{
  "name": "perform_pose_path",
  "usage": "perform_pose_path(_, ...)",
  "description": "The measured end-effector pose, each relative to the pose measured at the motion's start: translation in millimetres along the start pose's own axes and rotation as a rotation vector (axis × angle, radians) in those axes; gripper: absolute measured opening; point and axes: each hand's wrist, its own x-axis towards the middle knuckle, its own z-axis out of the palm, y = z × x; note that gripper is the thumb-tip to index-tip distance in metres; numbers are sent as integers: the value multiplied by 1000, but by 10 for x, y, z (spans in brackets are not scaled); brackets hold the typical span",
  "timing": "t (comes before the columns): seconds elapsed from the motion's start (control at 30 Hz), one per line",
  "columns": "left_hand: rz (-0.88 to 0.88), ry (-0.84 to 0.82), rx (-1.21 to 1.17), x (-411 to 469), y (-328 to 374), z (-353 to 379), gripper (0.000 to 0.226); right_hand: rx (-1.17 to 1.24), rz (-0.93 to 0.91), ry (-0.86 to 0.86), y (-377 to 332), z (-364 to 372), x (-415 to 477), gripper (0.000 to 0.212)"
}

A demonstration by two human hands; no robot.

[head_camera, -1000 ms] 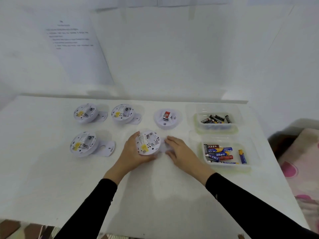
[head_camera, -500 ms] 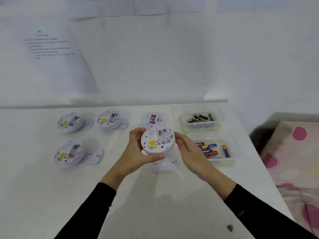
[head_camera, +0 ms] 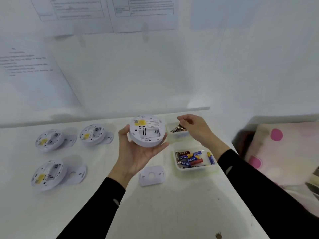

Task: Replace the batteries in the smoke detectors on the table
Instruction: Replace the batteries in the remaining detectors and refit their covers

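Left fingers [head_camera: 162, 146] around smoke detector [head_camera: 146, 131]

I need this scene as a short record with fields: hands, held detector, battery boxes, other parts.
left hand: holds one smoke detector above the table, back side up
battery bay: open, no battery visible
right hand: over the far box, fingers curled; pinching a battery or not, unclear
far box: dark batteries
near box: coloured batteries
mounting plate: loose, flat on table, near the left wrist
other detectors: three, backs up, table's left part
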Motion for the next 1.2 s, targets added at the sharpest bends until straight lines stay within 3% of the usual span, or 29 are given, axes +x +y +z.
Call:
perform_pose_path(0.13, -72, 51, 8, 158, -11, 27, 80, -408, 2, -170, 131, 45, 429, 24)
perform_pose_path(0.3, -87, 58, 19, 249, -2, 21, 79, -704, 2, -247, 246, 150, 748, 21)
perform_pose_path(0.5, -70, 45, 17, 297, 23, -53, 84, -879, 2, -269, 386, 223, 926, 21)
perform_pose_path(0.67, -51, 41, -1, 302, 19, -53, 88, -965, -76, -324, 400, 199, 980, 5)
perform_pose_path(0.77, -41, 41, -27, 302, 20, -54, 89, -934, -93, -366, 454, 196, 1012, 5)
perform_pose_path(0.87, -38, 34, -29, 310, 28, -53, 86, -925, -81, -359, 487, 217, 1052, 19)
perform_pose_path(1.03, -44, 9, -30, 299, 40, -59, 82, -856, -88, -353, 476, 195, 1044, 8)
perform_pose_path(1.1, -31, 11, -42, 304, 44, -103, 76, -665, -90, -267, 413, 137, 950, 8)
perform_pose_path(1.2, 20, 23, -50, 324, 51, -211, 76, -144, -70, -14, 211, 66, 666, 10)
